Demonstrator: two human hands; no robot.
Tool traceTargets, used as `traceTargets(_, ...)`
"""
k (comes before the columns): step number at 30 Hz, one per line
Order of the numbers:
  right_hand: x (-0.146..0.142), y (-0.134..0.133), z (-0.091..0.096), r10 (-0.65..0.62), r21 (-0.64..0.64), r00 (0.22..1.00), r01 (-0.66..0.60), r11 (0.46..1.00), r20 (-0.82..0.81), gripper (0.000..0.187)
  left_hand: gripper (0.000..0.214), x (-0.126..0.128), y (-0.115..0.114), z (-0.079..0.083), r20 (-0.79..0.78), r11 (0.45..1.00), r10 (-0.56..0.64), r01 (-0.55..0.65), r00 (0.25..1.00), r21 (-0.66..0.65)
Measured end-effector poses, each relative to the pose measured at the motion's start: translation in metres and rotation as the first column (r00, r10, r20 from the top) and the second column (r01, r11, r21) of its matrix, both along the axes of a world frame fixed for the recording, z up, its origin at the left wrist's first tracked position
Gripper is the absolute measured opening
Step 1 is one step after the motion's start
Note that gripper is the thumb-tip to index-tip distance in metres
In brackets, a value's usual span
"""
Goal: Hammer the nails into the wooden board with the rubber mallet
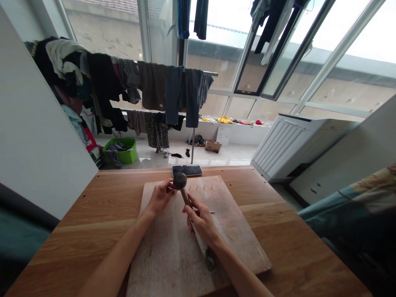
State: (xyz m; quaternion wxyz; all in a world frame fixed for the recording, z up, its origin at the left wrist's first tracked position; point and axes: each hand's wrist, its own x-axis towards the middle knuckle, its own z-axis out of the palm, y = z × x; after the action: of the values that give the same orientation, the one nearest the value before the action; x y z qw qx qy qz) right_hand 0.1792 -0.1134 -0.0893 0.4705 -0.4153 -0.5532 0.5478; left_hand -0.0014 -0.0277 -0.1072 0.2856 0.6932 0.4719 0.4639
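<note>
My right hand (202, 222) is wrapped round the wooden handle of a hammer (185, 196) whose dark round head sits just above the far part of a worn wooden board (173, 251). My left hand (161, 196) is closed in a pinch right beside the hammer head, apparently on a small nail that I cannot make out. A row of several thin nails (204, 187) stands upright near the board's far edge. One loose nail (212, 212) lies flat on the board to the right of my right hand.
The board lies on a wooden table (93, 222). A dark phone (187, 170) rests at the table's far edge. Beyond it stand a loaded clothes rack (167, 95), a green basket (123, 152), a white radiator cover (287, 140) and large windows.
</note>
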Motion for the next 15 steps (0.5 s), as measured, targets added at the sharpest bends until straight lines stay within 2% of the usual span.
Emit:
traceTargets(7, 0.0007, -0.001, -0.0015, -0.019, 0.003, 0.999, 0.019, 1.0, 0.027, 0.044, 0.021, -0.0008, 0.0001, 0.0005, -0.008, 1.0, -0.001, 0.001, 1.0, -0.008)
traceTargets(15, 0.0027, 0.0006, -0.0019, 0.016, -0.015, 0.999, -0.017, 1.0, -0.032, 0.045, 0.023, -0.0016, 0.0015, -0.005, -0.078, 0.999, -0.01, 0.014, 0.997, 0.043)
